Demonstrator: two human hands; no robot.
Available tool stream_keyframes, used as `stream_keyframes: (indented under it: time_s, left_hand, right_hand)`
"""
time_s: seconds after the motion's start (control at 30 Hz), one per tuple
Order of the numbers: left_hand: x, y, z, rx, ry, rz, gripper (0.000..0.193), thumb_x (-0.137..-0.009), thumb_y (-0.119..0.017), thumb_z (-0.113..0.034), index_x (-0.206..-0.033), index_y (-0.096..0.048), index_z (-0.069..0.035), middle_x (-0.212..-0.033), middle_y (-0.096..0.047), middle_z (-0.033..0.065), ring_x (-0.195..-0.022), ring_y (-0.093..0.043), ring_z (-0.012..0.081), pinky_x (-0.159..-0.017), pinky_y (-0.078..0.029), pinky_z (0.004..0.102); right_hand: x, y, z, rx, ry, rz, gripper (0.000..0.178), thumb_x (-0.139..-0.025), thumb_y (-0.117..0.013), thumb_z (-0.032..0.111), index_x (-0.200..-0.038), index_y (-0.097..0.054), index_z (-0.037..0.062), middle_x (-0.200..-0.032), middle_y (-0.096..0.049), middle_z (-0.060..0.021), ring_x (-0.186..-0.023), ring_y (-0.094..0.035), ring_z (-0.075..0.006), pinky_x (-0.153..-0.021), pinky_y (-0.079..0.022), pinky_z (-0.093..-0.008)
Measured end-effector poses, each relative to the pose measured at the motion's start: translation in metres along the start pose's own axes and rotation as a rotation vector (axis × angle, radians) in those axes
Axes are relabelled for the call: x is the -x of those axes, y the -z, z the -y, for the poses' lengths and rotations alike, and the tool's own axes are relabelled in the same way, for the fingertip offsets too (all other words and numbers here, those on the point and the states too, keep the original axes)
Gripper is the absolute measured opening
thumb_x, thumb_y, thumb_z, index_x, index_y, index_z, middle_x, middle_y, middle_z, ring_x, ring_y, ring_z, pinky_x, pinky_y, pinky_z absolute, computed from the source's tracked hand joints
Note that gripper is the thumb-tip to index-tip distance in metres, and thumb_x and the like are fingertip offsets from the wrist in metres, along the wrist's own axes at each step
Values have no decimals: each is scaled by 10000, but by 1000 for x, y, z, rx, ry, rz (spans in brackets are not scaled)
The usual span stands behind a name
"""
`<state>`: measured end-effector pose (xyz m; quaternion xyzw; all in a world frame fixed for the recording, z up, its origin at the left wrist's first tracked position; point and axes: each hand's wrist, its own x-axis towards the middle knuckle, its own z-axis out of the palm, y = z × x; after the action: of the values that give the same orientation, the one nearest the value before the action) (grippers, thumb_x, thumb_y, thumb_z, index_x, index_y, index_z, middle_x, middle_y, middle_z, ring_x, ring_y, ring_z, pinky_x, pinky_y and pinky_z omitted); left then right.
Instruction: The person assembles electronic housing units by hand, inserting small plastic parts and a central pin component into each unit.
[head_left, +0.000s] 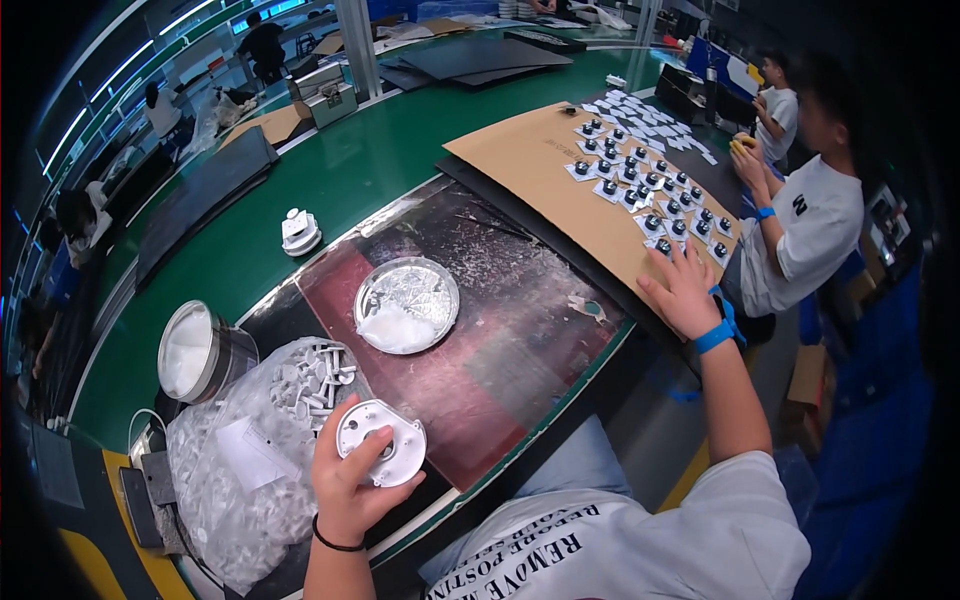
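My left hand [345, 475] grips a round white plastic housing [408, 455], its inner side with a central hole facing up and the thumb laid across it. My right hand [688, 295] reaches over the near edge of a cardboard sheet [530, 150], fingers apart. Its fingertips are at the nearest of several small white square pieces with black round parts [648, 222]; whether they touch it I cannot tell. Below my left hand's level of the bench, beside it, a clear plastic bag [225, 520] holds small white stemmed parts [325, 380].
A round metal dish [440, 285] with a white substance sits mid-bench. Left of it stand a tin [225, 360] of white material and a white device [299, 232] on the green surface. Black sheets [205, 195] lie farther back. A co-worker [815, 215] sits at the right.
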<state>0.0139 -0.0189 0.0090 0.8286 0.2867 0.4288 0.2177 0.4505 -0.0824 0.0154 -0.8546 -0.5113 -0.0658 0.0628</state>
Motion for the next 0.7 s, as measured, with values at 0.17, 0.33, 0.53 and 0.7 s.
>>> stream_keyframes:
  time_s: [0.17, 0.33, 0.53, 0.7]
  left_hand:
    - [0, 2, -3, -26, -6, 5, 607, -460, -842, -163, -1029, -634, -130, -1209, -468, 231, -966, -583, 315, -797, -498, 363]
    - [-2, 2, -1, -41, -6, 27, 601, -471, -845, -173, -1033, -634, -131, -1211, -465, 227, -965, -583, 313, -794, -498, 365]
    - [-5, 3, -4, -54, 54, 44, 548, -520, -838, -187, -1022, -630, -111, -1215, -458, 224, -1002, -559, 337, -845, -470, 385]
    - [-3, -1, 12, 67, -51, 3, 840, -573, -834, -203, -1271, -369, -160, -1232, -446, 237, -1075, -517, 372, -876, -446, 415]
  right_hand:
    - [-12, -4, -1, -5, -33, -16, 594, -856, -393, 579, -1280, -471, 170, -1380, -333, -197, -1336, -172, -354, -1041, -82, -551]
    - [-13, -7, 5, -61, 48, -238, 418, -846, -542, 380, -1166, -555, 113, -1146, -551, -136, -1236, -347, -330, -1006, -202, -503]
    - [8, 15, 81, -1009, 378, -132, 282, -832, -590, 79, -1110, -556, 46, -881, -605, -63, -832, -556, -180, -751, -429, -284]
    - [23, 38, 170, -1372, 630, 376, 308, -830, -613, 103, -1127, -560, 41, -834, -567, -30, -733, -499, -90, -677, -415, -230]
